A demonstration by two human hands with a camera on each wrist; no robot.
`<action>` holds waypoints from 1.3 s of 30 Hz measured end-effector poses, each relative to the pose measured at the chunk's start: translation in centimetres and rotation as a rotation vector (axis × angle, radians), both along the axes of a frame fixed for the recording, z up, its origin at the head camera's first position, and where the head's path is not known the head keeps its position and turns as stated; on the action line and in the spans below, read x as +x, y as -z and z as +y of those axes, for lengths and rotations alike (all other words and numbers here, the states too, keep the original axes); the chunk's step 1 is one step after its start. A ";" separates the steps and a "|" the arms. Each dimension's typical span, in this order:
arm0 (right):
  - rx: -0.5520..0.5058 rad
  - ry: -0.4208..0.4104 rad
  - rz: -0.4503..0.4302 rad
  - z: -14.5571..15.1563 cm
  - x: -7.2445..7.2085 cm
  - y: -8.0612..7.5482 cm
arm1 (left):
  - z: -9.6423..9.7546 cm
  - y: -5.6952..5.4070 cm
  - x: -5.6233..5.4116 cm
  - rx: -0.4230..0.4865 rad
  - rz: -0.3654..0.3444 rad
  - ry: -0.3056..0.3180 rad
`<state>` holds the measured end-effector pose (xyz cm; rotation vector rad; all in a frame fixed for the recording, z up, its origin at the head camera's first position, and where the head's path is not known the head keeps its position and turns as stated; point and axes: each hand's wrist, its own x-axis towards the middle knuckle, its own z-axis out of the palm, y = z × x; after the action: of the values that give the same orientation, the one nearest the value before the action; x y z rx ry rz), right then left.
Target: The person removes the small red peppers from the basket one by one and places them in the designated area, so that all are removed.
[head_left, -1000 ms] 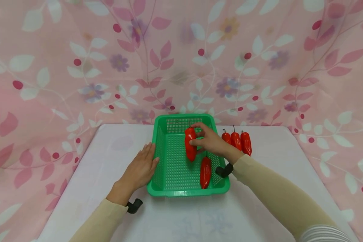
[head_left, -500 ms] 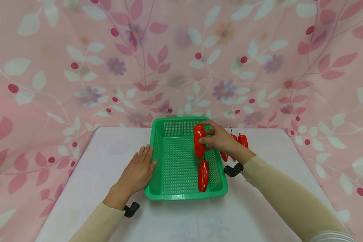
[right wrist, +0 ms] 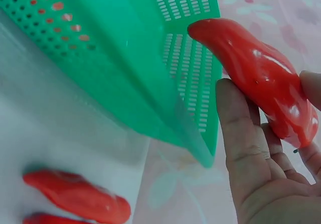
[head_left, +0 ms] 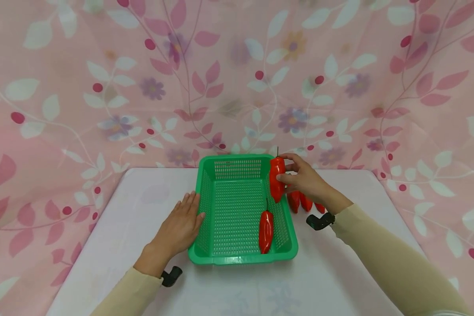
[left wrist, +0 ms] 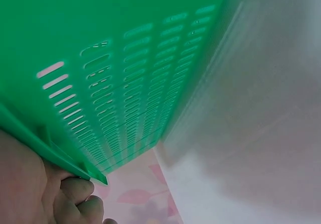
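The right hand [head_left: 307, 179] pinches a red pepper [head_left: 275, 173]; the left hand [head_left: 178, 227], fingers straight, touches the green basket [head_left: 242, 260] beside it.

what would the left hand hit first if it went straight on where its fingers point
Probably the left rim of the green basket, which the left hand seems to touch, though depth there is hard to judge.

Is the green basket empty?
Not empty: the head view shows one red pepper inside the green basket, toward its right side.
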<state>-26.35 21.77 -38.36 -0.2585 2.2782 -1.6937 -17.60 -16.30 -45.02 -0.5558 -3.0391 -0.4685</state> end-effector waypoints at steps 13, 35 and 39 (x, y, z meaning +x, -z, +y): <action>0.094 0.064 0.038 3.4 -0.4 -0.7 | 0.0 -0.3 0.0 0.001 0.024 0.010; 0.153 0.137 0.035 8.8 -0.6 1.7 | -0.3 0.4 0.4 0.036 0.031 0.005; 0.180 0.148 0.035 9.7 -0.6 2.4 | -0.5 0.4 0.4 0.032 0.029 0.006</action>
<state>-26.97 31.45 -40.71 -0.0826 2.5118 -1.5481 -17.24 -16.81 -45.47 -0.5646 -2.9977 -0.5038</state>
